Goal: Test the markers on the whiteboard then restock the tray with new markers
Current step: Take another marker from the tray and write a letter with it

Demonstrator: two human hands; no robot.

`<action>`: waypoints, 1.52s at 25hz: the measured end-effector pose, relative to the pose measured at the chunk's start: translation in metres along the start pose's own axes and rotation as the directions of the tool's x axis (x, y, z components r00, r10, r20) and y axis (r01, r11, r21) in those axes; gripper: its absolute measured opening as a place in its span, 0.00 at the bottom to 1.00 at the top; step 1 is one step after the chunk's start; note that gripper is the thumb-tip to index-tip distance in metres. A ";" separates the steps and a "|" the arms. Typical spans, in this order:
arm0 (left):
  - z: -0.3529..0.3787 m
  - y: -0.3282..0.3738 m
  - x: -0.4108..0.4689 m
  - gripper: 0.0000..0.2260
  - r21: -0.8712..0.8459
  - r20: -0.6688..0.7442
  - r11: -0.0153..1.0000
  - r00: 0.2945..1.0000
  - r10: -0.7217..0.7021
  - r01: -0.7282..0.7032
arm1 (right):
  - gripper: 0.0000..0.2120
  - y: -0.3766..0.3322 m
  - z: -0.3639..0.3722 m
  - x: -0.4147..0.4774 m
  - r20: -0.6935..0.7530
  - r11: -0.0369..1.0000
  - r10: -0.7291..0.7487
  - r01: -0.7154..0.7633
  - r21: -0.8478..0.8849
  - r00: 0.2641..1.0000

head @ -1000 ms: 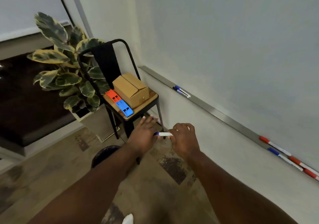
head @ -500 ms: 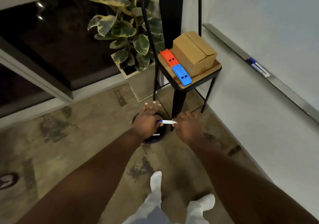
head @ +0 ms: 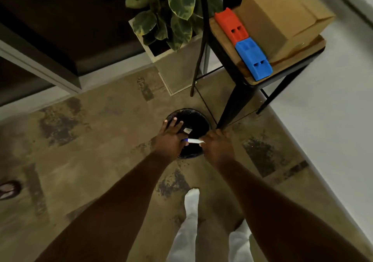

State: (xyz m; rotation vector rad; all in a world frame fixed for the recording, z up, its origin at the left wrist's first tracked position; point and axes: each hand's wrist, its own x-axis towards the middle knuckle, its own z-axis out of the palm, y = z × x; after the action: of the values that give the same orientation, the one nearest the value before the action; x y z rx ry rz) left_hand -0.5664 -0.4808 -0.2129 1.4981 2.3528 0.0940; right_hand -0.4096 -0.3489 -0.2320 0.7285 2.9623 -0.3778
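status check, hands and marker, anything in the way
Right hand grips marker by white barrel; left hand on blue cap end, fingers spread, grip unclear. Marker above black bin. Chair leg close beside bin, not blocking.

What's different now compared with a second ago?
The head tipped down from the whiteboard to the floor. The left hand and right hand carried the marker over the black bin, still holding its two ends. The boxes on the chair have not moved.
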 end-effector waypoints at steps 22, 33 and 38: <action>-0.025 0.041 0.010 0.37 0.054 0.142 0.996 0.987 -0.076 0.069 | 0.36 0.037 -0.040 -0.015 0.124 0.983 0.142 -0.155 0.100 0.982; -0.109 0.166 0.006 0.52 0.176 0.073 0.975 0.989 0.125 -0.137 | 0.45 0.083 -0.156 -0.111 0.036 0.954 0.291 -0.293 0.067 0.956; -0.134 0.239 0.026 0.53 0.217 0.060 0.951 0.975 0.214 -0.222 | 0.46 0.132 -0.197 -0.150 -0.009 0.932 0.357 -0.356 0.066 0.934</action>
State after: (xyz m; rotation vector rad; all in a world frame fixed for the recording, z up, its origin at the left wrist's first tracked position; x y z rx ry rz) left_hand -0.4130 -0.3357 -0.0369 1.8473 2.2210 -0.1469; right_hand -0.2168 -0.2530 -0.0520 1.2574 2.7614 -0.4368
